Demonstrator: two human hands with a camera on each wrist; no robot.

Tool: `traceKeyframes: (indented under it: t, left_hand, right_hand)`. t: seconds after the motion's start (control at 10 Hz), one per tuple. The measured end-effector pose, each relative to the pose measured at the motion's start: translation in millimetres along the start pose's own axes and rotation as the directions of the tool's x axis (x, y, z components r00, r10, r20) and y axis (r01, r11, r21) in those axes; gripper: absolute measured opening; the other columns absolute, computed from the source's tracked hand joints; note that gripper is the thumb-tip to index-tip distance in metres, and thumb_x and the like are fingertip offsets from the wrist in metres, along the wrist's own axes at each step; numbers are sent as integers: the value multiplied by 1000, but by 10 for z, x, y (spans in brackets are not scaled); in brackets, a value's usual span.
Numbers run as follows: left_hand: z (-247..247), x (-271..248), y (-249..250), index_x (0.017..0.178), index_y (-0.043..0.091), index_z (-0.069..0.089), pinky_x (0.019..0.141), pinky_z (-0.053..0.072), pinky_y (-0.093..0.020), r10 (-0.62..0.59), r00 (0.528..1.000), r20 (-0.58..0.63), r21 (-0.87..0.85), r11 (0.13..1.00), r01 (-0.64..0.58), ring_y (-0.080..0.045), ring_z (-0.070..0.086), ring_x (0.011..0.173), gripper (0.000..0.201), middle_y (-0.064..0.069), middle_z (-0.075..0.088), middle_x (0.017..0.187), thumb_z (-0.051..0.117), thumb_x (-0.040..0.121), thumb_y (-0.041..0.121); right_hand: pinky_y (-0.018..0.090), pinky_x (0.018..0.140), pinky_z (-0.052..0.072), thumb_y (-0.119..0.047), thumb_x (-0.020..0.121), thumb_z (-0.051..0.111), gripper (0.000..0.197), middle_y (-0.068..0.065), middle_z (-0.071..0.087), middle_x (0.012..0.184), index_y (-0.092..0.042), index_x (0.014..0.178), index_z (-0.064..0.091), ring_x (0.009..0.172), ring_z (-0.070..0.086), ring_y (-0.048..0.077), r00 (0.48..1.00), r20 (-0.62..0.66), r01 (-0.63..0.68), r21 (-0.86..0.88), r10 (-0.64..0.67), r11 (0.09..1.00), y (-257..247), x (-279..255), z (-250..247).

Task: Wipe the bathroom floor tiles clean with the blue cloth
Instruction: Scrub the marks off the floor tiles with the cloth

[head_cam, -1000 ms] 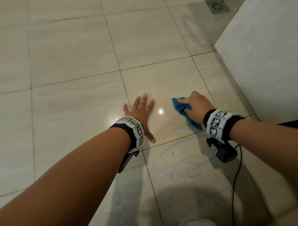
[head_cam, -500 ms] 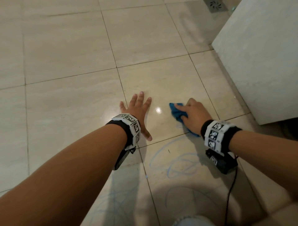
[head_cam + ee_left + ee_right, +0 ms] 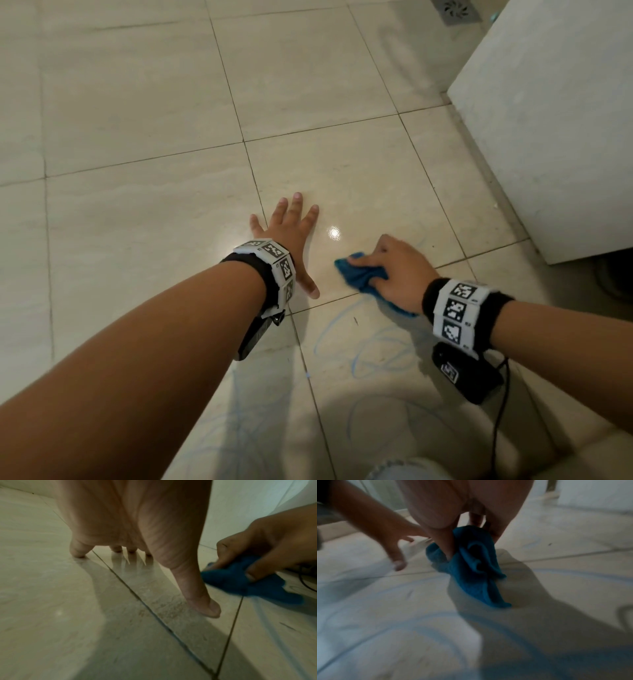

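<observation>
My right hand (image 3: 394, 274) has its fingers curled round the bunched blue cloth (image 3: 359, 275), pressing it on the floor tiles (image 3: 342, 178) just at the grout line. The blue scribbles (image 3: 370, 349) that I judge need wiping lie behind that hand, toward my body, on the nearer tile, so the next stroke should pull back over them. The cloth trails from thumb side to wrist side under my palm. My left hand (image 3: 291, 236) lies flat, fingers spread, just beside the cloth, bracing me.
</observation>
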State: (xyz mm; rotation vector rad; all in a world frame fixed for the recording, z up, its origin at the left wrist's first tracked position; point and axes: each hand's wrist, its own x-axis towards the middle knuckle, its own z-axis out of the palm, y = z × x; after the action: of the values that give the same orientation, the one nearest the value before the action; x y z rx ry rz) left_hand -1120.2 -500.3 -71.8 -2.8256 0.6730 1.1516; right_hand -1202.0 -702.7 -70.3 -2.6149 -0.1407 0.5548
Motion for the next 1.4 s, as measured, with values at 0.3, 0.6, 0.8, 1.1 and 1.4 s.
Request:
traceKeyframes:
  t: [0.3, 0.6, 0.8, 1.1, 1.4]
  left_hand:
    - [5, -1, -7, 149, 28, -23, 113, -1, -64, 11, 1000, 2, -14, 1000, -11, -25, -25, 144, 148, -1, -35, 154, 85, 53, 60]
    - [19, -1, -8, 148, 29, -24, 114, 1, -65, 8, 1000, -3, -6, 1000, -8, -25, -25, 144, 147, -1, -35, 154, 84, 54, 62]
    - [-1, 2, 1, 148, 29, -25, 113, 1, -65, 6, 1000, 9, 0, 1000, -6, -25, -26, 144, 148, -1, -36, 153, 84, 54, 61]
    - [-8, -1, 10, 148, 29, -25, 113, 1, -66, 6, 1000, 19, -10, 1000, -6, -26, -27, 144, 148, -1, -37, 153, 85, 54, 59]
    - [-30, -16, 30, 148, 29, -25, 113, 1, -66, 1, 1000, 17, -1, 1000, -1, -26, -27, 144, 149, -1, -37, 153, 85, 53, 59]
  right_hand:
    - [30, 73, 39, -11, 89, 56, 45, 2, 41, 95, -33, 128, 55, 85, 49, 24, 993, -60, -108, -117, 101, 987, 364, 53, -276]
    - [26, 81, 41, -15, 91, 56, 39, 5, 42, 102, -22, 129, 56, 101, 54, 31, 895, -185, -400, 68, 405, 914, 722, 243, -427]
    - [23, 72, 34, -5, 87, 57, 47, 3, 42, 93, -27, 128, 56, 83, 47, 23, 995, -97, -3, -112, -8, 994, 434, 32, -220]
    - [24, 66, 33, -17, 91, 56, 33, 3, 43, 91, -20, 123, 58, 78, 45, 17, 966, -181, -195, -43, 184, 980, 499, 127, -238]
    - [30, 75, 40, -23, 91, 54, 41, 16, 54, 119, -14, 130, 49, 102, 54, 35, 792, -284, -561, 13, 541, 828, 736, 431, -476]
